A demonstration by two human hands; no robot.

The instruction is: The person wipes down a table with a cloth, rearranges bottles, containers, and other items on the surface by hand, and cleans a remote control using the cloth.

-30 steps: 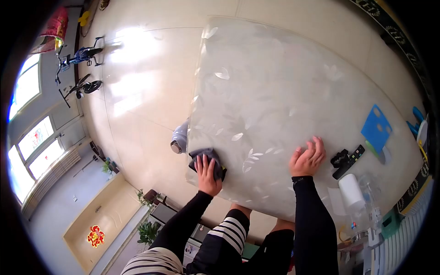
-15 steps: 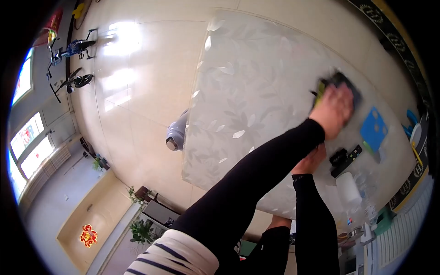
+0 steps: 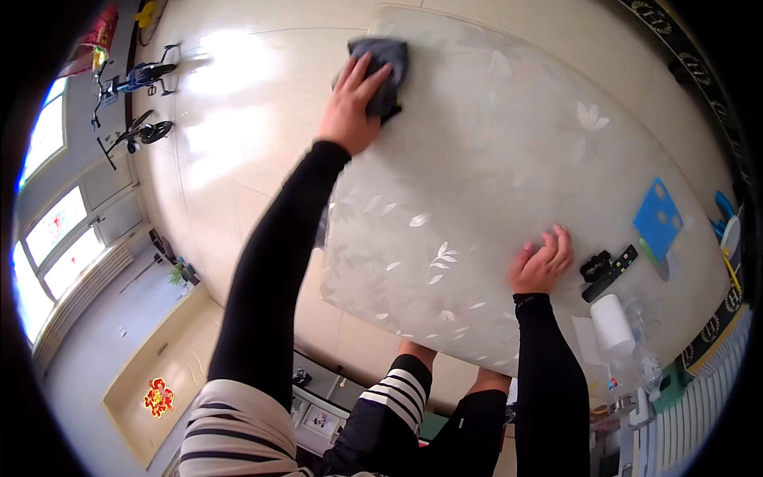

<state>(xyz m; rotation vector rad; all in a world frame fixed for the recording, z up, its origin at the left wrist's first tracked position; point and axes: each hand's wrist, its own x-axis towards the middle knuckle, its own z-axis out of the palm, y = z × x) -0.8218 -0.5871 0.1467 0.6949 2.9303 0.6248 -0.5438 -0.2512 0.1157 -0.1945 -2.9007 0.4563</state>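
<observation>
My left hand (image 3: 350,115) lies on a dark grey cloth (image 3: 383,71) at the far left corner of the table (image 3: 477,159), fingers spread over it and pressing it to the tabletop. A yellow-green bit shows at the cloth's lower edge. On the right part of the table, my right hand (image 3: 544,261) rests with its fingers apart and holds nothing. Its nearest objects are a small black item (image 3: 595,267) and a black remote (image 3: 610,273). The tabletop has a pale leaf pattern.
A blue sheet with holes (image 3: 658,215) lies at the right, with a white roll (image 3: 613,324) and clear plastic bottles (image 3: 648,370) nearer me. A patterned black-and-gold edge (image 3: 711,326) runs along the right. Two small bikes (image 3: 143,79) stand on the floor at the far left.
My left hand and the cloth have moved from the right part of the table to the far left corner. My right hand, partly covered before, now shows fully with fingers spread.
</observation>
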